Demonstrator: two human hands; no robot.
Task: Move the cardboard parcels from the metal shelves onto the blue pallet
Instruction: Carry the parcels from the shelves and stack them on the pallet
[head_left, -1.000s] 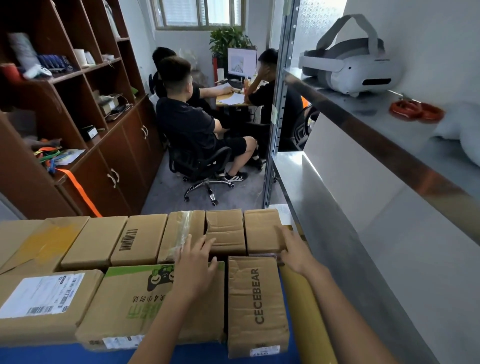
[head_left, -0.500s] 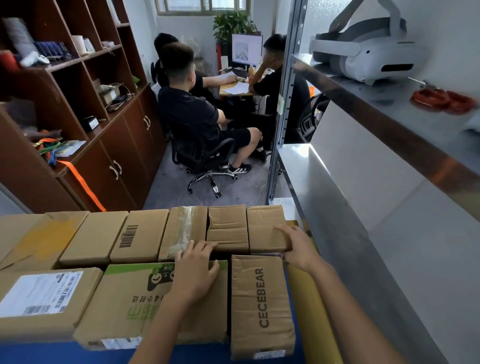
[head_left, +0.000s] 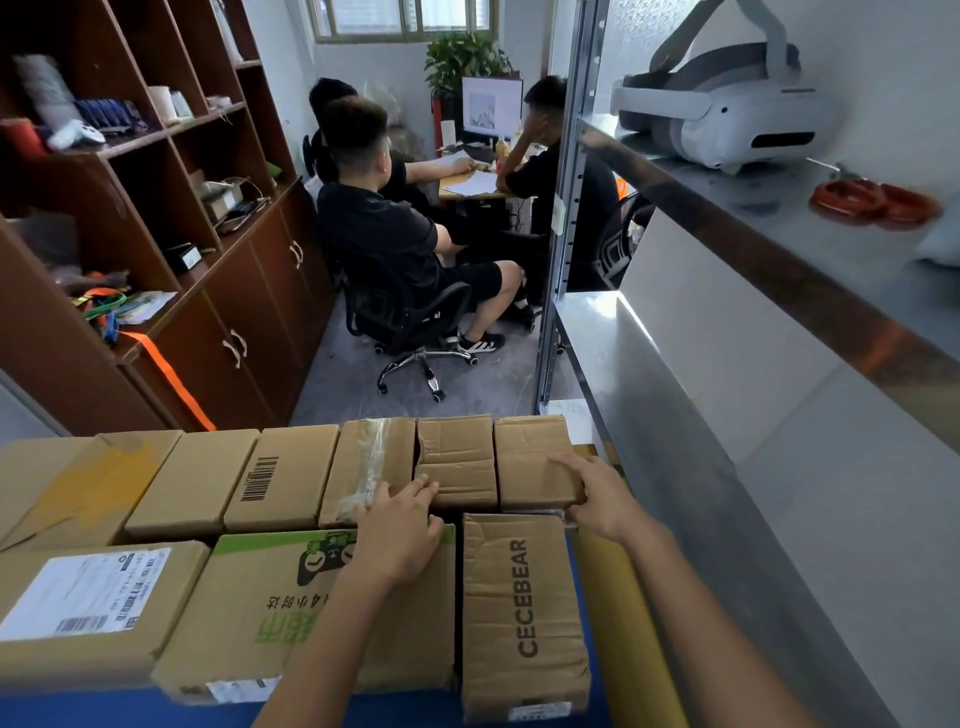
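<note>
Dark wooden cabinet (head_left: 249, 322) along left wall; grey floor (head_left: 337, 395); window (head_left: 405, 18) at far end; office chair (head_left: 405, 317) mid-room.

blue pallet (head_left: 93, 714) mostly hidden, shipping label (head_left: 85, 592) unreadable

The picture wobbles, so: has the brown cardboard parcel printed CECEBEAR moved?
No. The brown cardboard CECEBEAR parcel still lies beside the green-printed cardboard parcel on the blue pallet.

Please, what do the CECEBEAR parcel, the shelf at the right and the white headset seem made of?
The CECEBEAR parcel: brown cardboard, matt, with creases and dents. The shelf: metal, probably steel, grey and brushed, with bright reflections. The headset: likely smooth white plastic with a soft sheen.
</note>
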